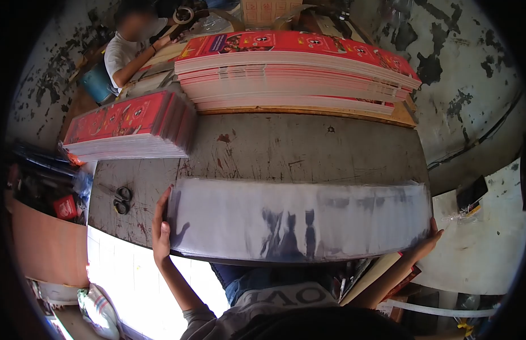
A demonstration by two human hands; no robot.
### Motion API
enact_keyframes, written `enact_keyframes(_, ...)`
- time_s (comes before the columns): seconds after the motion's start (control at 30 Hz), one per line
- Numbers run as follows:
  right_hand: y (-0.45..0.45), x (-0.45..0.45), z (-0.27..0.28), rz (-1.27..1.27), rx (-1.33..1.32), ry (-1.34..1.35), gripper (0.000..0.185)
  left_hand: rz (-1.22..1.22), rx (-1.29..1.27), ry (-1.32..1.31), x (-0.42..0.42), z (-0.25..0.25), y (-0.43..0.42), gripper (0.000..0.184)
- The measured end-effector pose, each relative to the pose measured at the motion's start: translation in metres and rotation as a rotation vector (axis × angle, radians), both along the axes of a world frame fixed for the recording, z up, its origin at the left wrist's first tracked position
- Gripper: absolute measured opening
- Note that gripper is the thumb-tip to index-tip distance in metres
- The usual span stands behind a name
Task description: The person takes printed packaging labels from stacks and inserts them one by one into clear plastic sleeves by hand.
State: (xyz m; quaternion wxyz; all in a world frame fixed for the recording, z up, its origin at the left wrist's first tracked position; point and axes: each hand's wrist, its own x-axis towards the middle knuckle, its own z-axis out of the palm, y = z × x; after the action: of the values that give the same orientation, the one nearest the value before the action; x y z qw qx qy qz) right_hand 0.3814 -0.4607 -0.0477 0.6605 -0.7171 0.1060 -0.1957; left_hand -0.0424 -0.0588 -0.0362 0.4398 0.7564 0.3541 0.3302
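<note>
A long, shiny, whitish stack of plastic-covered sheets (353, 226) lies across the front of the worktable, reflecting light and dark streaks. My left hand (161, 229) grips its left end, fingers along the side edge and the thumb at the near corner. At the opposite end, my right hand (428, 242) holds the near right corner, some of its fingers hidden by the sheets. Black-handled scissors (122, 200) rest on the table to the left of my left hand.
Behind stands a tall, long stack of red printed sheets (297, 76) on a wooden board (308, 111). A shorter plastic-covered red stack (127, 127) sits at the table's left (263, 147). Another person (133, 54) works at the far left near a tape roll (184, 15).
</note>
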Motion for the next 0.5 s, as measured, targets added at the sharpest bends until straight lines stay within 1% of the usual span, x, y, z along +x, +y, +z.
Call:
enact_keyframes(0.03,0.0,0.001,-0.001,-0.006,-0.004,0.008,0.063,-0.008,-0.013,-0.023,0.005,0.005,-0.001,0.098)
enact_keyframes(0.07,0.002,0.003,-0.003,-0.013,0.009,-0.029,0.062,-0.019,-0.015,-0.016,0.006,0.005,0.001,0.098)
enact_keyframes(0.1,0.003,0.003,-0.003,-0.022,0.022,-0.064,0.061,-0.029,0.015,-0.003,0.007,0.006,0.002,0.094)
enact_keyframes(0.13,0.004,0.001,-0.003,-0.032,0.019,-0.055,0.061,-0.038,0.045,0.008,0.006,0.007,0.002,0.09)
enact_keyframes(0.17,0.007,0.0,-0.001,-0.057,0.022,-0.048,0.061,-0.045,0.045,0.013,0.006,0.007,0.001,0.09)
enact_keyframes(0.23,0.01,-0.003,0.0,-0.081,0.032,-0.04,0.061,0.005,0.058,0.009,0.008,0.008,-0.001,0.081)
enact_keyframes(0.27,0.01,-0.004,0.001,-0.092,0.075,-0.027,0.06,0.006,0.061,0.009,0.008,0.009,-0.001,0.081)
enact_keyframes(0.3,0.011,-0.004,0.001,-0.101,0.117,-0.014,0.06,0.008,0.061,0.013,0.008,0.01,-0.001,0.077)
enact_keyframes(0.33,0.009,-0.001,-0.003,-0.096,0.119,-0.015,0.06,0.011,0.06,0.015,0.008,0.011,-0.001,0.072)
enact_keyframes(0.4,0.001,0.005,-0.01,-0.068,0.129,-0.021,0.059,0.018,0.054,0.009,0.01,0.013,-0.002,0.07)
enact_keyframes(0.43,0.0,0.005,-0.011,-0.067,0.127,-0.023,0.059,0.021,0.045,0.007,0.011,0.013,-0.002,0.068)
enact_keyframes(0.5,-0.001,0.002,-0.011,-0.081,-0.009,-0.009,0.06,0.029,0.031,0.012,0.011,0.013,-0.003,0.066)
